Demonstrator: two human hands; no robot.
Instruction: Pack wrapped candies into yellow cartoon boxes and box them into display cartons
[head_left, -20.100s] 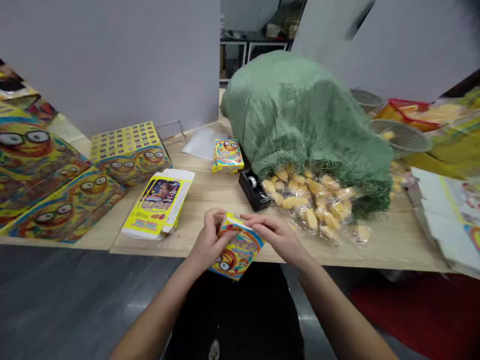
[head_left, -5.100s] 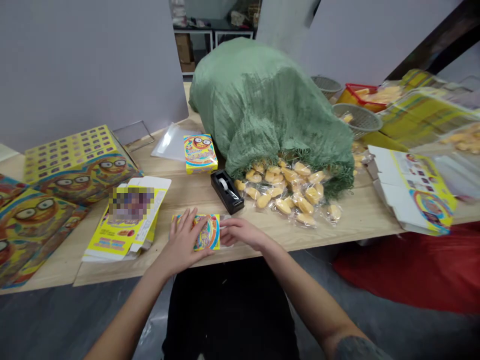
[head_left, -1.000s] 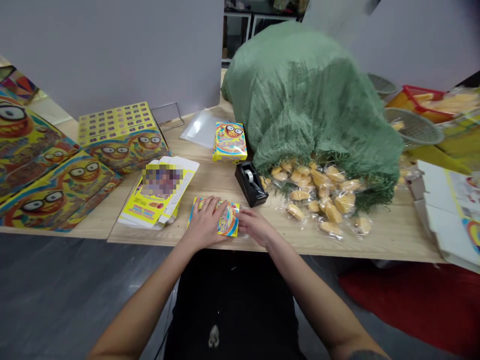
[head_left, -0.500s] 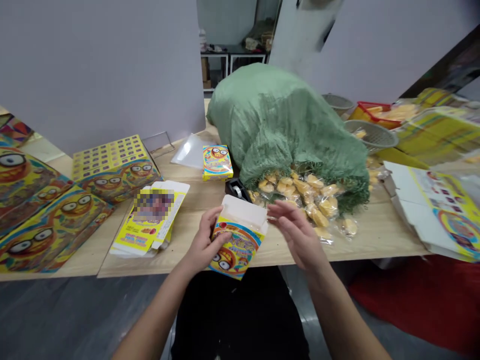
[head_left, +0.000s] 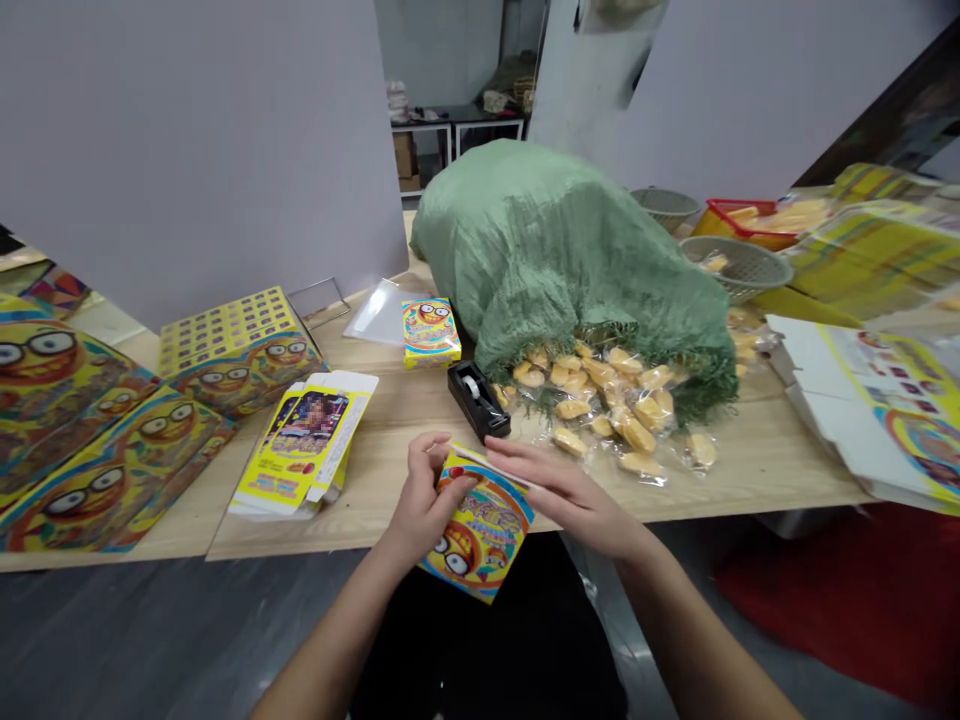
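My left hand (head_left: 421, 505) is closed around the side of a small yellow printed carton (head_left: 484, 535), thumb across its front. The carton tilts over my lap, just off the table's front edge. Flat across its top lie the stretched fingers of my right hand (head_left: 574, 495), pressing on the white flap, which they largely cover. Just beyond the hands stands a black tape dispenser (head_left: 491, 415). Clear-wrapped yellow pieces (head_left: 630, 428) spill from the mouth of a green woven sack (head_left: 562, 250) to the right.
Flat printed cartons (head_left: 304, 450) are stacked at left, beside large display boxes (head_left: 232, 345). A closed small carton (head_left: 431, 335) sits by a clear plastic sheet (head_left: 373, 312). To the right are a grey basket (head_left: 739, 275), a red-rimmed basket (head_left: 742, 222) and a white-sided printed box (head_left: 817, 400).
My right hand has moved left onto the carton's top, and the raised white flap is now folded down under its fingers. The carton sits slightly lower, still in my left hand.
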